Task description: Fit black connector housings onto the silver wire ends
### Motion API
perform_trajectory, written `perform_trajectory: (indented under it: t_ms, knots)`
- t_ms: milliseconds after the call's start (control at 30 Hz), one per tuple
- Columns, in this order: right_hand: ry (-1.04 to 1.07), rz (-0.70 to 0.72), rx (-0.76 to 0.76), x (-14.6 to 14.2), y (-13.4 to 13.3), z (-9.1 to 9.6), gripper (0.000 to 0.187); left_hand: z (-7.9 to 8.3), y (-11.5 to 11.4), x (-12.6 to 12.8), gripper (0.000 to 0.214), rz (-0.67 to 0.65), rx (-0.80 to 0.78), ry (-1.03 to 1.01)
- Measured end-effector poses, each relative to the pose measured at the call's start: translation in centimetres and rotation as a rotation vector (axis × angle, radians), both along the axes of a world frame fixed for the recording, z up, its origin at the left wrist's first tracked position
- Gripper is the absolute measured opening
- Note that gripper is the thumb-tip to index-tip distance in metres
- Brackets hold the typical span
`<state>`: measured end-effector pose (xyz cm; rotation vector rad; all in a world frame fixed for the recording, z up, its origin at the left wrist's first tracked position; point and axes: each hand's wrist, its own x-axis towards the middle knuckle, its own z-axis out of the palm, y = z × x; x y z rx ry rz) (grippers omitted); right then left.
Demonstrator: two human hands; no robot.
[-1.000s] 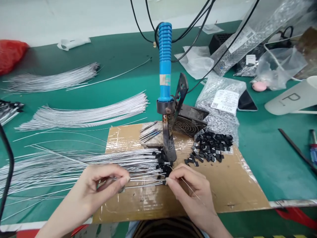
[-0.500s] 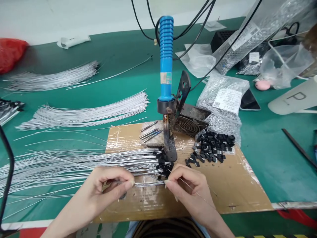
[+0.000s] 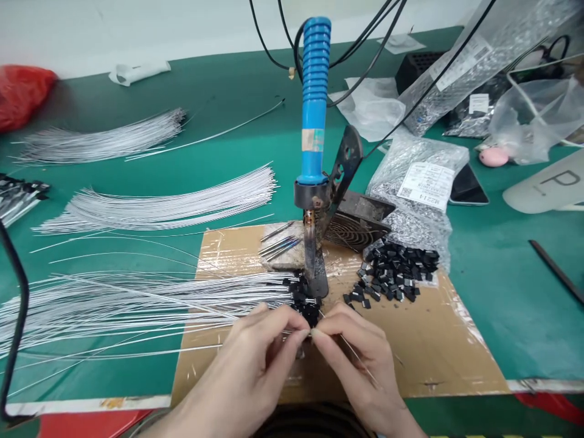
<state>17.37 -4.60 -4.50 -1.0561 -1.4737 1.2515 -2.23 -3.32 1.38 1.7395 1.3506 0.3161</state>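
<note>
Just in front of the soldering iron, my left hand [image 3: 269, 350] and my right hand [image 3: 358, 347] meet fingertip to fingertip. The left thumb and index finger are pinched on white wires, mostly hidden behind the fingers. My right hand pinches at the same spot, and a thin silvery wire [image 3: 358, 358] runs across its fingers. Behind the hands lies a bundle of white wires [image 3: 137, 298] with black connectors [image 3: 301, 292] at their right ends. The blue-handled soldering iron [image 3: 314, 146] stands tip down in its holder.
Loose black connectors [image 3: 396, 271] are heaped on the cardboard [image 3: 438, 347], beside a labelled plastic bag [image 3: 410, 176]. A small fan [image 3: 358, 225] sits behind the iron. Further white wire bundles [image 3: 182, 204] lie at the left, a phone [image 3: 468, 185] and cup [image 3: 545, 188] at the right.
My left hand has slid right along the wires until its fingertips meet those of my right hand. The right hand stays nearly in place. The whole view has shifted slightly.
</note>
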Motion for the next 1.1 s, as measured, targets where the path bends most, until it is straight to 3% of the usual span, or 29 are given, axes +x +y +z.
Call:
perform_trajectory:
  t_ms: [133, 300, 467, 633, 900, 1100]
  knots:
    - [0.049, -0.014, -0.101, 0.4, -0.2, -0.5, 0.03, -0.6, 0.4, 0.0, 0.028, 0.101, -0.124, -0.037]
    - [0.303, -0.231, -0.225, 0.3, -0.5, -1.2, 0.057, -0.9, 0.7, -0.1, 0.03, 0.184, -0.243, -0.134]
    - [0.121, -0.218, -0.192, 0.1, -0.2, -0.6, 0.039, -0.7, 0.9, 0.0, 0.03, 0.231, -0.25, -0.173]
    - [0.139, -0.17, -0.204, -0.6, 0.1, -0.1, 0.018, -0.8, 0.9, -0.3, 0.029, 0.208, -0.216, -0.172]
    - [0.217, -0.197, -0.2, -1.6, -0.2, -0.1, 0.016, -0.7, 1.1, 0.1, 0.024, 0.228, -0.094, -0.188]
    - [0.336, -0.207, -0.311, -2.0, -0.4, -0.3, 0.012, -1.2, 0.8, 0.1, 0.016, 0.234, -0.041, -0.178]
